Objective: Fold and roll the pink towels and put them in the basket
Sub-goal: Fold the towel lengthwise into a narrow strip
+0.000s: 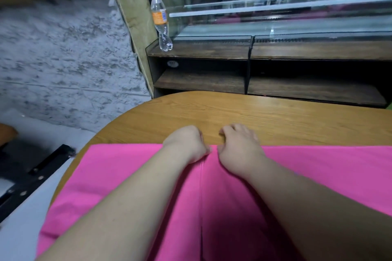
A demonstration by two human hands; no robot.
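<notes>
1. Head view, the hands: the left hand point(186, 143) and the right hand point(240, 144) sit side by side, almost touching, at the middle of the far edge of a thin, bright pink towel point(127, 171). Both are clenched, with the thumbs lying on the cloth. They appear to pinch the hem, but the fingertips are tucked under, so I cannot see how much cloth each one holds.
2. The pink towel lies spread flat over the near part of a rounded, light-brown wood-grain worktop point(233, 112). It runs out of the picture to the right and towards the person. A straight line in the cloth runs from between the hands back towards the person. I cannot tell whether it is a crease or the edge of a folded flap.
3. Handling, as a judgement: the cloth looks light, limp and smooth. It should fold with little force but will not keep an edge on its own, and it may slide on the polished wood.
4. Where to hold, also a judgement: pinch the hem or the corners rather than bunching the middle. Keep a little tension between the two hands so the edges stay aligned, and press each fold flat before rolling.
5. No basket is in view. A clear plastic bottle with an orange label point(162, 17) stands on a dark wooden shelf unit point(201, 51) behind the worktop, well apart from the towel.
</notes>
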